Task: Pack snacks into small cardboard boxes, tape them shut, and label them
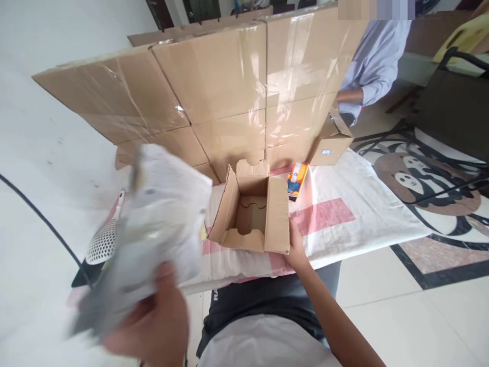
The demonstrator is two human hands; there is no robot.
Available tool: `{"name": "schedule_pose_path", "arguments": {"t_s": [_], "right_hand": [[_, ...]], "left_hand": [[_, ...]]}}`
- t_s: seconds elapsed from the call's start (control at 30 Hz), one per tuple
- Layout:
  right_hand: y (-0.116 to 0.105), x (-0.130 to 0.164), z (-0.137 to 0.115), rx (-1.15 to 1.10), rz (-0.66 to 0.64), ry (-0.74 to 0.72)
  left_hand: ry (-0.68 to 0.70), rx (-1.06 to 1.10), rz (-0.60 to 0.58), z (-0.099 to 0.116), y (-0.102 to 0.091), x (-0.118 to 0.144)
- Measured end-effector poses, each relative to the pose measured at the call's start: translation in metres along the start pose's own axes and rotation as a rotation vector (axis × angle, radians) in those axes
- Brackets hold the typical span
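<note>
Two hands are at work over a white and pink woven sheet [344, 224] spread on the pale tiled floor. One small cardboard box [252, 211] sits on it with its mouth facing up and its flaps spread; its longer side runs away from the person, toward a wall of taped cartons [214, 86]. The right hand [296, 250] is closed on the box's near right corner, steadying it. The left hand [153, 321] grips a blurred white plastic packet [153, 224], held up to the left of the box and tilted, its long axis rising toward the upper right. A white perforated utensil [103, 244] lies behind the packet. An orange and blue packet [297, 181] rests just beyond the box. Another person's blue sleeve [372, 66] shows behind the cartons.
</note>
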State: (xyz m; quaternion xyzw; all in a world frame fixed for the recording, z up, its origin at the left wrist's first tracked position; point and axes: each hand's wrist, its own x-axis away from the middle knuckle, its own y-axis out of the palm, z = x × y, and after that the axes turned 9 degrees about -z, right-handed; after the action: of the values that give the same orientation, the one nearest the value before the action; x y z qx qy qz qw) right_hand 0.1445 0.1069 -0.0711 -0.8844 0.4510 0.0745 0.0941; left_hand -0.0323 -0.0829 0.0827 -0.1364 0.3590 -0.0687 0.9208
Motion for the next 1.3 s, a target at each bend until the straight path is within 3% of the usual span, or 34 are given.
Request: {"name": "schedule_pose_path", "arguments": {"t_s": [0.1,0.17,0.23,0.3,0.47,0.57,0.67,0.73,0.8,0.87,0.93,1.03,1.13,1.3], "right_hand": [[-0.001,0.000,0.002,-0.008,0.034,0.000],[-0.001,0.000,0.006,-0.023,0.049,0.015],[-0.001,0.001,0.010,-0.029,0.057,0.024],[-0.001,0.002,0.013,-0.008,0.060,0.019],[-0.001,0.004,0.010,0.012,0.062,-0.037],[-0.011,-0.012,-0.008,-0.018,0.128,-0.105],[-0.026,-0.052,-0.035,-0.147,0.155,-0.168],[-0.032,-0.086,-0.051,-0.271,0.039,-0.112],[-0.034,-0.113,-0.063,-0.308,-0.154,0.003],[-0.031,-0.126,-0.071,-0.235,-0.358,0.077],[-0.027,-0.124,-0.078,-0.117,-0.498,0.079],[-0.021,-0.106,-0.084,0.045,-0.508,0.036],[-0.014,-0.083,-0.084,0.129,-0.429,-0.029],[-0.005,-0.037,-0.071,-0.090,-0.356,-0.029]], "left_hand": [[0.085,-0.035,-0.222,0.019,0.055,0.015],[0.049,-0.104,-0.573,0.021,0.088,0.019],[0.060,-0.246,-0.859,0.021,0.105,0.018],[0.151,-0.360,-0.988,0.019,0.106,0.015],[0.344,-0.456,-1.137,0.012,0.086,0.011],[0.465,-0.421,-1.087,-0.003,0.078,0.002],[0.698,-0.176,-0.954,-0.035,0.071,-0.015],[0.856,-0.013,-0.822,-0.060,0.064,-0.025],[0.897,0.035,-0.664,-0.082,0.057,-0.029],[0.790,-0.044,-0.541,-0.095,0.052,-0.024],[0.586,-0.144,-0.436,-0.101,0.048,-0.012],[0.225,-0.123,-0.337,-0.107,0.045,0.010],[0.038,0.055,-0.457,-0.117,0.042,0.024],[0.002,0.266,-0.707,-0.135,0.036,-0.001]]}}
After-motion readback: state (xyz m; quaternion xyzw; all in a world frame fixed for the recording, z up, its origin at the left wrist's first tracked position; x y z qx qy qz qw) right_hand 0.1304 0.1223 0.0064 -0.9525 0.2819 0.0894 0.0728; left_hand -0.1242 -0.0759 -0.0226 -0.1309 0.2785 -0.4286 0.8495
